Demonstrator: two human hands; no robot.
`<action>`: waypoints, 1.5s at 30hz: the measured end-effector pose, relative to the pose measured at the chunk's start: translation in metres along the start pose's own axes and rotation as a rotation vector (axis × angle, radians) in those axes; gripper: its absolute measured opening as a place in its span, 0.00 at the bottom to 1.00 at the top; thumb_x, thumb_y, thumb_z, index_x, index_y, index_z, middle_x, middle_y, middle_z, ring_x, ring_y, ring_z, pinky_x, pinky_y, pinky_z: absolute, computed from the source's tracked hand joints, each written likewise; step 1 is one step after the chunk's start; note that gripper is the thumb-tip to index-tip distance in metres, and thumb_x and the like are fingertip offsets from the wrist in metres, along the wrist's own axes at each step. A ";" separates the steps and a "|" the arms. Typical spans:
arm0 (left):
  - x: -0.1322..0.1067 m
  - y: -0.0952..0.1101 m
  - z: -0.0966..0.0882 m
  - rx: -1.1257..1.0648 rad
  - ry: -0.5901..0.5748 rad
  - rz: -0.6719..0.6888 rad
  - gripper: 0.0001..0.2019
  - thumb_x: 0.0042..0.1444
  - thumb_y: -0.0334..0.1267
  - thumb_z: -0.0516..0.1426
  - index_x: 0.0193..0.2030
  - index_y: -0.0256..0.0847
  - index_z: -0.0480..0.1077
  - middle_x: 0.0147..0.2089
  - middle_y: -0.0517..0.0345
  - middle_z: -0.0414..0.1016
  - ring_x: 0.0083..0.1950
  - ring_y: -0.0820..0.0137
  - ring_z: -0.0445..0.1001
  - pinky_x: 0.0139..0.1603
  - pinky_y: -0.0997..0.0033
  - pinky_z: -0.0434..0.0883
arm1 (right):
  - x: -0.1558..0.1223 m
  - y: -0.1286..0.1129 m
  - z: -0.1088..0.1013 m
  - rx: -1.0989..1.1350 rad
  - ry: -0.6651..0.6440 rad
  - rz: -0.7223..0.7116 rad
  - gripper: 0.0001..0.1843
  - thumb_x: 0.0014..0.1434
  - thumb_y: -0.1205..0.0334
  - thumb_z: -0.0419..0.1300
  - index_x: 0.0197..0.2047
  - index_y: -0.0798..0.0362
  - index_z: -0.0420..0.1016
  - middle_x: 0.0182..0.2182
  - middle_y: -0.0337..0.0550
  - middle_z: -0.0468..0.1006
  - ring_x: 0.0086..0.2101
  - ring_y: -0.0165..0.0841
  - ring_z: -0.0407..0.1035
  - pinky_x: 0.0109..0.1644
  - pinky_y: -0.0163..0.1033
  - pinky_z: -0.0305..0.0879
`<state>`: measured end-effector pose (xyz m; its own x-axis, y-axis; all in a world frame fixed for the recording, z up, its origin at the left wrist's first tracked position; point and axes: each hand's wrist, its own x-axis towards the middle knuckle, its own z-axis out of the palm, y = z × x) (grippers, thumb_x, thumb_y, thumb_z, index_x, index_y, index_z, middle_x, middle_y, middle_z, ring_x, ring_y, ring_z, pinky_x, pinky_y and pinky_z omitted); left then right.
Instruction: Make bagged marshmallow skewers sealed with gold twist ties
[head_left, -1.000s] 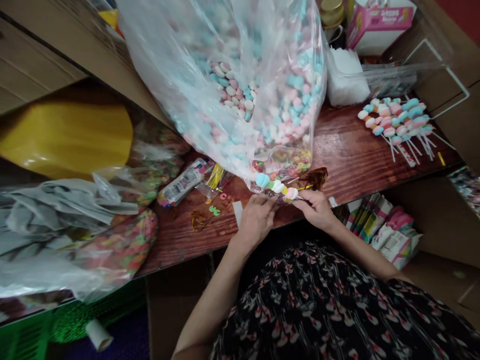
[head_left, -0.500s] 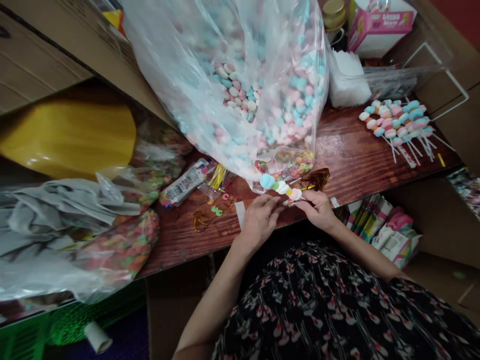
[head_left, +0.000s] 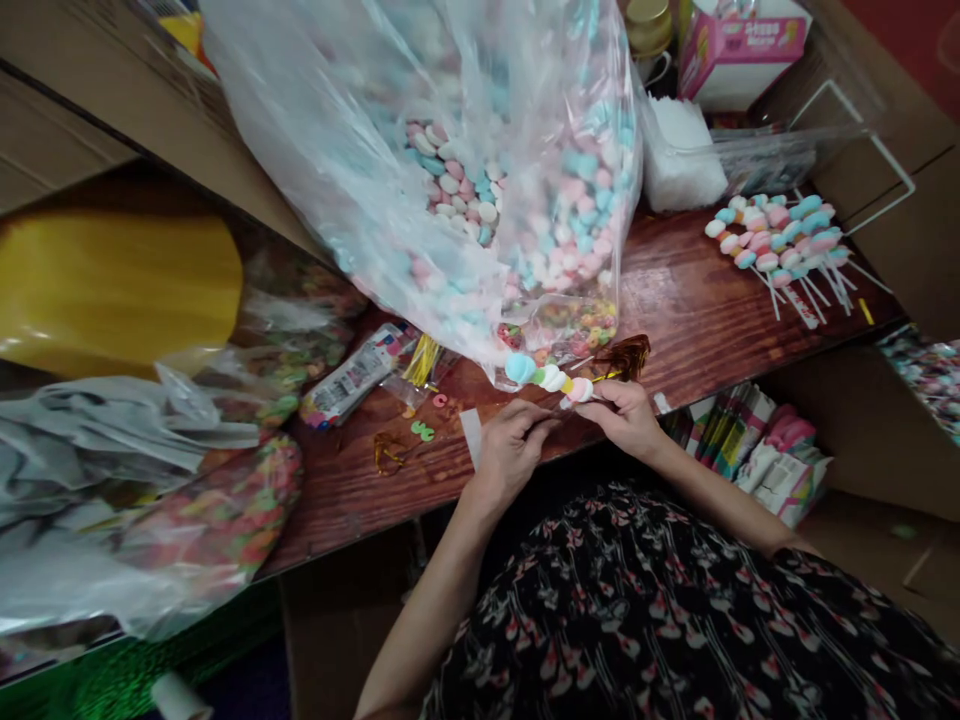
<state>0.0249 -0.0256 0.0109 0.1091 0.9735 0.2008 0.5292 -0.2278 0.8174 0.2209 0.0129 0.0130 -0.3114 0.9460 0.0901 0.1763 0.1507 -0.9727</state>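
My right hand is closed around the near end of a marshmallow skewer, which points up and left. Blue, white and pink marshmallows alternate on it with small green and yellow pieces. To its left, my left hand is closed in a pinch near the skewer's lower end; what its fingers hold is too small to make out. Just beyond the skewer lies a clear bag of coloured rings. Gold twist ties lie behind my right hand. A white paper strip is beside my left hand.
A large plastic bag of marshmallows fills the table's back. Finished marshmallow skewers are piled at right, near a stack of white bags. Loose green rings and a printed packet lie at left, beyond a bag of rings.
The whole view has shifted slightly, so most things appear further left. Both hands stay close together around the skewer, with only small finger movement.
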 end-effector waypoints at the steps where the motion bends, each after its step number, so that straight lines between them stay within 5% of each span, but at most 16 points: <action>1: -0.001 0.000 -0.001 -0.015 -0.014 -0.002 0.06 0.59 0.34 0.59 0.35 0.39 0.78 0.33 0.55 0.77 0.34 0.72 0.75 0.36 0.73 0.72 | 0.000 0.000 0.000 0.009 -0.004 0.007 0.09 0.57 0.59 0.62 0.34 0.55 0.80 0.24 0.35 0.72 0.26 0.26 0.62 0.31 0.32 0.57; 7: -0.005 -0.001 -0.003 -0.002 0.021 -0.073 0.07 0.59 0.36 0.59 0.31 0.40 0.77 0.30 0.58 0.76 0.32 0.73 0.74 0.35 0.73 0.71 | -0.003 -0.005 -0.012 0.005 0.061 -0.031 0.11 0.58 0.56 0.61 0.31 0.55 0.78 0.22 0.35 0.70 0.25 0.26 0.62 0.30 0.33 0.58; 18: -0.002 -0.007 -0.006 0.052 -0.049 0.010 0.06 0.61 0.37 0.58 0.37 0.41 0.78 0.32 0.57 0.77 0.33 0.72 0.75 0.35 0.73 0.72 | -0.035 -0.009 -0.098 -0.252 0.116 -0.157 0.09 0.62 0.60 0.59 0.40 0.50 0.81 0.26 0.40 0.75 0.27 0.30 0.68 0.34 0.36 0.64; 25: -0.004 0.000 0.000 0.338 -0.112 0.165 0.10 0.63 0.32 0.53 0.40 0.39 0.77 0.35 0.51 0.76 0.36 0.69 0.72 0.39 0.68 0.71 | -0.046 0.002 -0.098 -0.222 0.136 -0.125 0.08 0.61 0.61 0.59 0.38 0.51 0.81 0.25 0.38 0.76 0.26 0.28 0.69 0.32 0.34 0.65; 34: -0.008 0.004 0.004 0.437 -0.096 0.146 0.11 0.64 0.33 0.51 0.39 0.39 0.75 0.36 0.52 0.75 0.39 0.66 0.71 0.41 0.66 0.70 | -0.040 0.001 -0.059 -0.012 0.115 -0.050 0.11 0.61 0.57 0.59 0.37 0.53 0.81 0.28 0.40 0.80 0.29 0.30 0.73 0.35 0.35 0.67; 45: -0.013 0.002 0.006 0.385 0.007 0.149 0.09 0.63 0.33 0.54 0.41 0.41 0.77 0.36 0.53 0.77 0.38 0.68 0.73 0.43 0.68 0.71 | -0.042 0.008 -0.110 -0.325 -0.022 -0.184 0.10 0.63 0.62 0.57 0.38 0.52 0.81 0.24 0.38 0.73 0.24 0.27 0.66 0.30 0.33 0.60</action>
<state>0.0295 -0.0380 0.0064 0.2033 0.9300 0.3063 0.7842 -0.3420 0.5178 0.3377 0.0057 0.0245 -0.3849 0.8887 0.2491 0.4019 0.4044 -0.8215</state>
